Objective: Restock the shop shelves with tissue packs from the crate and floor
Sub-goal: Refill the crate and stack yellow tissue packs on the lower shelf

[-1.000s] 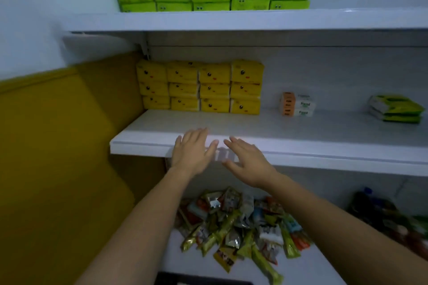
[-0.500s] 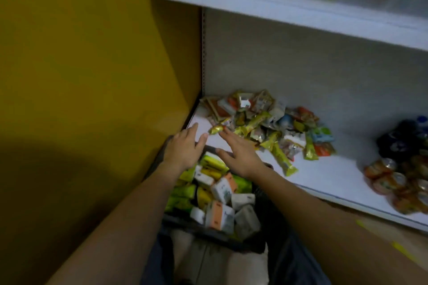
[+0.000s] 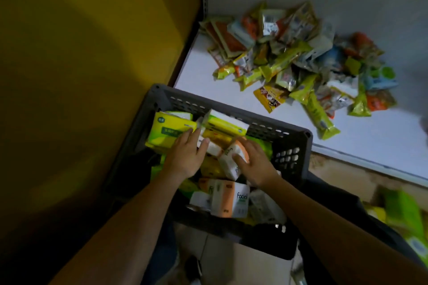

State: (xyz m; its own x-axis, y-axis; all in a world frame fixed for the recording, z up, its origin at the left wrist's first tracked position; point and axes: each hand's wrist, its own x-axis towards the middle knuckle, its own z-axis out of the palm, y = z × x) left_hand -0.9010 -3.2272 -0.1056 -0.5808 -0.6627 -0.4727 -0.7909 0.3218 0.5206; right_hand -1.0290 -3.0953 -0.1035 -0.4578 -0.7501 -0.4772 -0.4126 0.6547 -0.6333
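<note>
A dark grey crate (image 3: 234, 110) stands on the floor below me, holding several tissue packs. A yellow-green pack (image 3: 168, 129) lies at its far left and a yellow pack (image 3: 228, 125) at its far side. A white-and-orange "Facial" pack (image 3: 231, 201) lies nearer me. My left hand (image 3: 185, 157) reaches into the crate with fingers straight, its tips touching the packs. My right hand (image 3: 257, 165) grips a white-and-orange tissue pack (image 3: 229, 164) in the crate's middle, with the thumb on its side and the fingers over its top.
The white bottom shelf (image 3: 370, 146) behind the crate carries a heap of snack packets (image 3: 301, 60). A yellow wall (image 3: 81, 53) closes the left side. More green tissue packs (image 3: 405, 215) lie blurred on the floor at the right.
My view dropped from the middle shelf to the crate. Both hands came down from the shelf edge into the crate, and my right hand took hold of a white-and-orange pack.
</note>
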